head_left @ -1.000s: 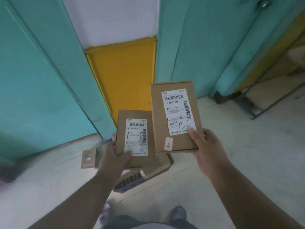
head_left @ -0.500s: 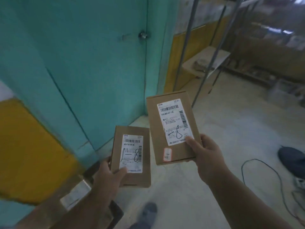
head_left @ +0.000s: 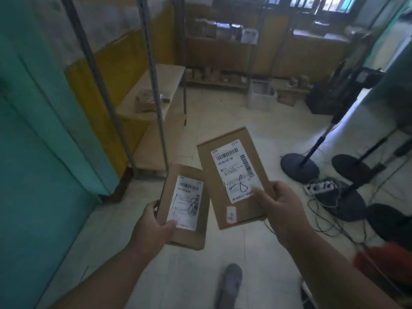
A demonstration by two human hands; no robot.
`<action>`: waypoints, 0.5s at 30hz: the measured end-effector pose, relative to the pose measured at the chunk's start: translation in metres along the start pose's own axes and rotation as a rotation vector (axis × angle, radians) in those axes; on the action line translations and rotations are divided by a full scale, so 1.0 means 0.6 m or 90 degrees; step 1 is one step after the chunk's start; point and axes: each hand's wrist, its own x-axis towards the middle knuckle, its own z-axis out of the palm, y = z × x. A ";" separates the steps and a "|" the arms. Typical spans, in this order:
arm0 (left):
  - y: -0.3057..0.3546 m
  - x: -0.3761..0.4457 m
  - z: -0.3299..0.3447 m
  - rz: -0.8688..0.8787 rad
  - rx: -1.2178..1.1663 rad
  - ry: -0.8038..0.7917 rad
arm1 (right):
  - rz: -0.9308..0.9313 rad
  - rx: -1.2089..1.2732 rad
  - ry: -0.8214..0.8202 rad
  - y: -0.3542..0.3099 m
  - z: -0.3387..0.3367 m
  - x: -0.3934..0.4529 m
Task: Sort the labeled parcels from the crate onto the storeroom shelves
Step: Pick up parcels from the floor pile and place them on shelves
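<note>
At chest height you carry two flat parcels over the floor. Your left hand point(head_left: 148, 226) holds the small parcel point(head_left: 185, 206), thumb on its label; your right hand point(head_left: 281, 204) pinches the large parcel point(head_left: 236, 177) at its lower right edge. Both labels carry a handwritten mark ending in 8. Keep the labels facing up and readable as you walk, and step clear of the cables point(head_left: 330, 210) on your right. Shelves point(head_left: 153, 85) stand ahead and left; any shelf markings are too blurred to read. No crate shows.

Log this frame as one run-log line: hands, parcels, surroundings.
left hand: grips smaller parcel | right hand: grips larger parcel | labels: face up | ahead: metal shelf rack | step: parcels not yet shelved
</note>
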 end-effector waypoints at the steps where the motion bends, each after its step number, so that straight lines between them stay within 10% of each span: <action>1: 0.018 0.035 0.026 -0.005 -0.001 -0.003 | 0.004 0.003 0.011 0.005 -0.012 0.041; 15: 0.252 0.483 0.158 -0.056 0.040 0.053 | -0.031 -0.079 -0.108 -0.108 0.028 0.654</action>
